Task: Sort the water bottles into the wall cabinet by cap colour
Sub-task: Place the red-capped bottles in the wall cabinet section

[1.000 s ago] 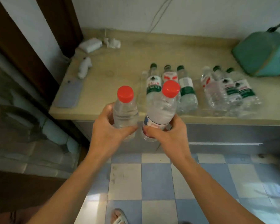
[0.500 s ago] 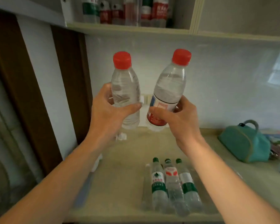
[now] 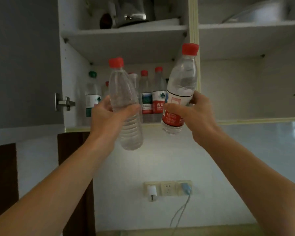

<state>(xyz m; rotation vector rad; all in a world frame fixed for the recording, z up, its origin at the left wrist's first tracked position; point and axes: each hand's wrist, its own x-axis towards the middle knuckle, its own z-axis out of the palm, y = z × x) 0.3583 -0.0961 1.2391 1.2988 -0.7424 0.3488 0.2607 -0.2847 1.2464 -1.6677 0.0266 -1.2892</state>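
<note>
Head view: each hand (image 3: 109, 114) (image 3: 192, 109) grips a red-capped bottle (image 3: 126, 106) (image 3: 180, 89).

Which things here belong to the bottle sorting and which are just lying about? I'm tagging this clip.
Job:
left hand gripping a clear unlabelled red-capped bottle
right hand gripping a clear red-labelled red-capped bottle
white wall cabinet, open
red-capped bottles on its lower shelf
green-capped bottle beside them

Lying about:
shiny metal pot on the upper shelf
wall sockets
blue plug and cable
</note>
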